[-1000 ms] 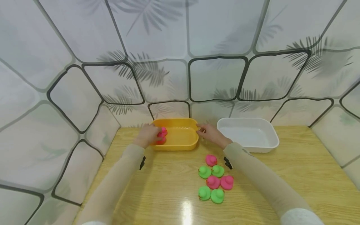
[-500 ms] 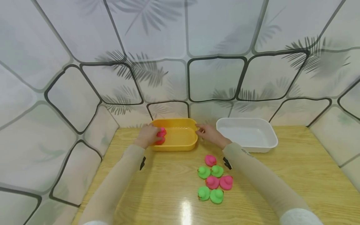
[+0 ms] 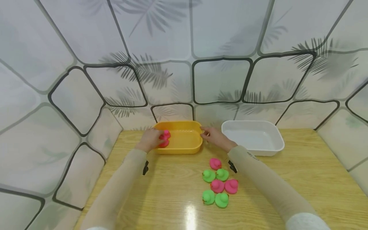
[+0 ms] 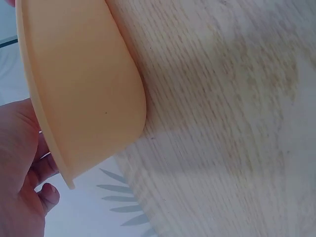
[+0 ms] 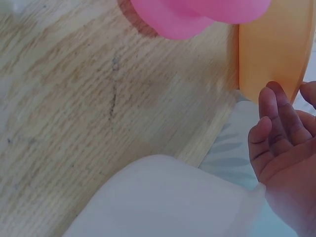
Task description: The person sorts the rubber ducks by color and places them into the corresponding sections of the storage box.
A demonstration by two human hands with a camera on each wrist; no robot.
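My left hand (image 3: pixel 150 139) reaches over the left end of the yellow tray (image 3: pixel 184 150), its fingers and thumb around pink rubber ducks (image 3: pixel 165 134) there. In the left wrist view, the tray wall (image 4: pixel 89 89) hides part of the left hand (image 4: pixel 19 173), with its fingers behind the rim. My right hand (image 3: pixel 215 136) pinches the tray's right end. The right wrist view shows the right hand's fingers (image 5: pixel 269 106) against the outer wall of the yellow tray (image 5: pixel 271 49), with the thumb at its rim.
A white tray (image 3: pixel 253 150) stands at the right, close to my right forearm. Nearer on the wooden table (image 3: pixel 166 185) lie several green ducks (image 3: pixel 222 200) and 3 pink ducks (image 3: pixel 231 186) in a loose group. A patterned wall (image 3: pixel 221 83) rises behind the trays.
Almost nothing differs: the left hand has shifted slightly left at the pink ducks. The right hand keeps its place on the yellow tray, and the loose ducks lie as before.
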